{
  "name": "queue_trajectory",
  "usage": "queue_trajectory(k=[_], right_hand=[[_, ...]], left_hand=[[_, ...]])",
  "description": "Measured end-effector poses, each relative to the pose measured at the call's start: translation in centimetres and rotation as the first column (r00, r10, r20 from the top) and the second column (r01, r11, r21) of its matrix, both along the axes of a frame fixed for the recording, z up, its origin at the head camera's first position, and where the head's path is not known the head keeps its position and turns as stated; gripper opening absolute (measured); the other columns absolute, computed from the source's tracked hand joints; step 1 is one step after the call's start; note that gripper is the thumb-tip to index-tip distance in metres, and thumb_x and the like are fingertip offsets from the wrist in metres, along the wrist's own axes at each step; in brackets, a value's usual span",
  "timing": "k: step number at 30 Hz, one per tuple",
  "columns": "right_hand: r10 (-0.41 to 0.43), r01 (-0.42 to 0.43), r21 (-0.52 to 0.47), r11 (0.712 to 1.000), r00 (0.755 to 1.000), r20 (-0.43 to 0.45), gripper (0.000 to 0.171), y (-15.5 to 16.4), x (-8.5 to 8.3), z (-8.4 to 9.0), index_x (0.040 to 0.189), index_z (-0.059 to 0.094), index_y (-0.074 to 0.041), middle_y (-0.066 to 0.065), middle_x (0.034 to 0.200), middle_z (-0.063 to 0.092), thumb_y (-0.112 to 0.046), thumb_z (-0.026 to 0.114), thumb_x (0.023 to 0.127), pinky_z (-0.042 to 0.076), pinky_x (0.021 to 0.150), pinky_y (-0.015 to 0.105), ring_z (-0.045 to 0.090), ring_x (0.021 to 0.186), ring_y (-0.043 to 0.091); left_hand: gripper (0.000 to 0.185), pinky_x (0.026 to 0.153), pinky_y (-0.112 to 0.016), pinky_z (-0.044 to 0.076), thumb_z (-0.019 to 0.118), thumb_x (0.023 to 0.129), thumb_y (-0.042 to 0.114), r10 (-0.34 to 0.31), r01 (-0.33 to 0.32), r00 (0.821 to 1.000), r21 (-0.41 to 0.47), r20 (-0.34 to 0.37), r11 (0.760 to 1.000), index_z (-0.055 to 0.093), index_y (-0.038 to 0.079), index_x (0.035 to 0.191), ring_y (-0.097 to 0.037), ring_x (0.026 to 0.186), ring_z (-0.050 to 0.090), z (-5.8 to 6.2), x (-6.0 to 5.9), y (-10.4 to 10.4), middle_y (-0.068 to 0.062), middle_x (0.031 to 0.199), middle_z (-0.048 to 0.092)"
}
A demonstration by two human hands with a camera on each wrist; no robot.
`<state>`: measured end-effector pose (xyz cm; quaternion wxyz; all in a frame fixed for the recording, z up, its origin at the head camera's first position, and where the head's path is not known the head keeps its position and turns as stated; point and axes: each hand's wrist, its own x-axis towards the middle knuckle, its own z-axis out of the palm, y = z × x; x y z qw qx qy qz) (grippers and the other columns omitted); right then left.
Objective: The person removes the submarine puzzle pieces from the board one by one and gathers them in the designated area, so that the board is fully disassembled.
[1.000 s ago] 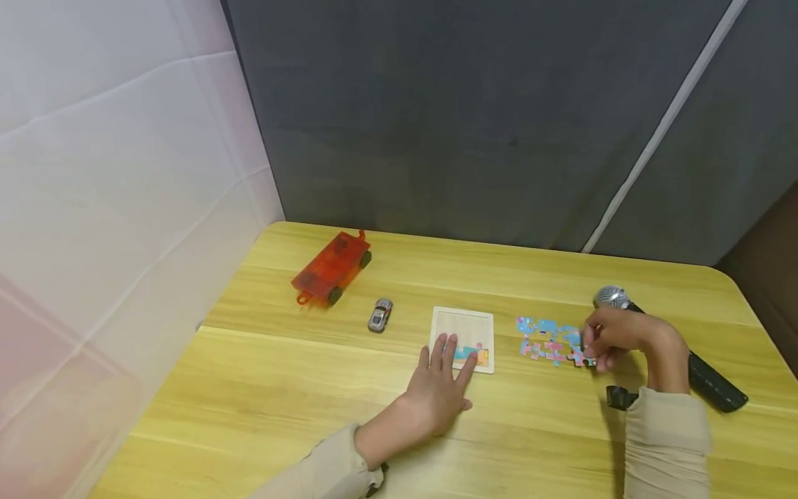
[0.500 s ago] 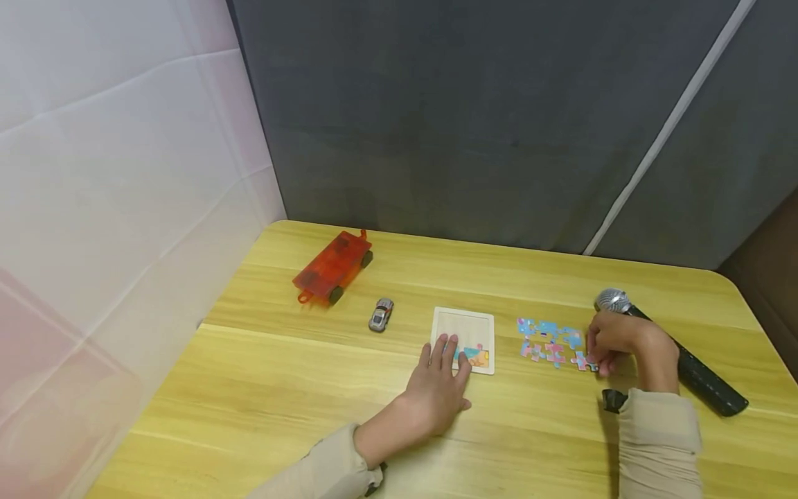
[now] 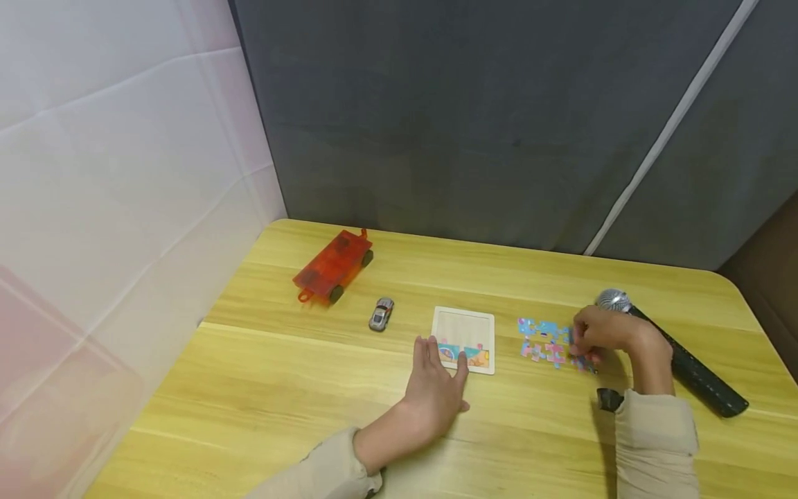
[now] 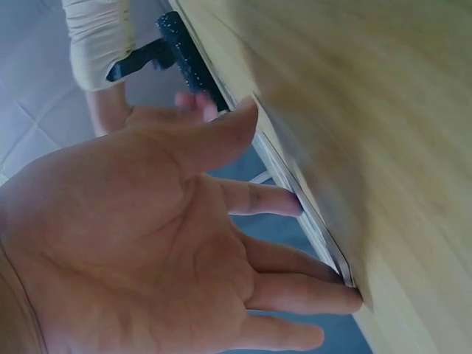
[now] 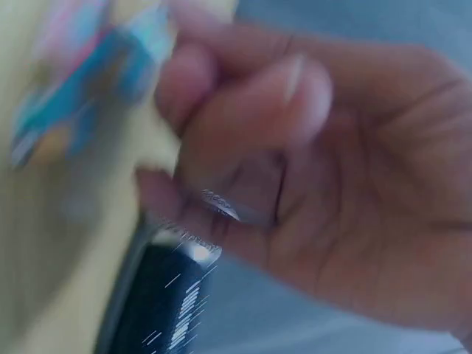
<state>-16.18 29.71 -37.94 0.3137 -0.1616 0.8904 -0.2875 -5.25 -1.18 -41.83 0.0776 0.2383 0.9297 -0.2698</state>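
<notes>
My left hand [image 3: 435, 395] lies with straight fingers across the near edge of a shallow wooden puzzle tray [image 3: 464, 310]. Joined picture pieces [image 3: 476, 357] fill the tray's near strip. In the left wrist view, the fingertips [image 4: 335, 299] touch the tray's thin edge. My right hand [image 3: 614, 333] bends its fingers down over the right end of several loose jigsaw pieces [image 3: 547, 328], blue and pink. Blurred blue pieces [image 5: 59, 118] lie beside its fingers in the right wrist view. Whether it pinches one is not visible.
A black microphone [image 3: 701, 378] with a silver head lies beside and behind the right hand. Left of the tray stand a small silver toy car [image 3: 381, 314] and a translucent red wheeled toy base [image 3: 332, 267]. A dark grey partition [image 3: 436, 138] rises behind the table.
My right hand has shifted left, over the right-end pieces. My left fingers have drawn back and left on the tray, uncovering more of the picture strip.
</notes>
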Motion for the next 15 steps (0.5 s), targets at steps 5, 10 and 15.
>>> queue_trajectory(k=[5,10,15], right_hand=[[0.13,-0.149,-0.115,0.982,0.979,-0.157,0.018,-6.5,-0.2,0.6,0.096,0.07,-0.001,0.006,0.077,0.068,-0.01,0.064,0.111,0.051,0.065,0.031,0.062,0.066,0.019],[0.266,-0.307,-0.102,0.946,0.918,-0.293,0.017,-12.8,0.5,-0.8,0.116,0.078,0.001,0.009,0.105,0.073,-0.01,0.067,0.109,0.057,0.081,0.032,0.065,0.089,0.015],[0.232,-0.278,-0.101,0.955,0.916,-0.327,0.012,-15.3,1.3,-2.1,0.112,0.077,0.0,0.008,0.108,0.069,-0.008,0.069,0.107,0.055,0.085,0.031,0.06,0.094,0.014]], left_hand=[[0.08,0.132,-0.052,0.035,0.04,0.104,0.079,0.014,-0.013,1.0,-0.029,0.007,0.999,0.035,0.037,0.173,-0.033,0.157,0.049,1.0,0.4,-0.1,-0.018,0.162,0.055],[0.08,0.129,-0.051,0.04,0.041,0.104,0.079,0.022,-0.022,1.0,-0.012,0.018,1.0,0.037,0.037,0.172,-0.034,0.155,0.051,1.4,0.5,-0.1,-0.018,0.162,0.055],[0.077,0.126,-0.051,0.044,0.041,0.104,0.078,0.037,-0.037,0.999,0.001,0.018,0.999,0.04,0.039,0.171,-0.034,0.153,0.053,1.2,0.5,0.2,-0.019,0.162,0.055]])
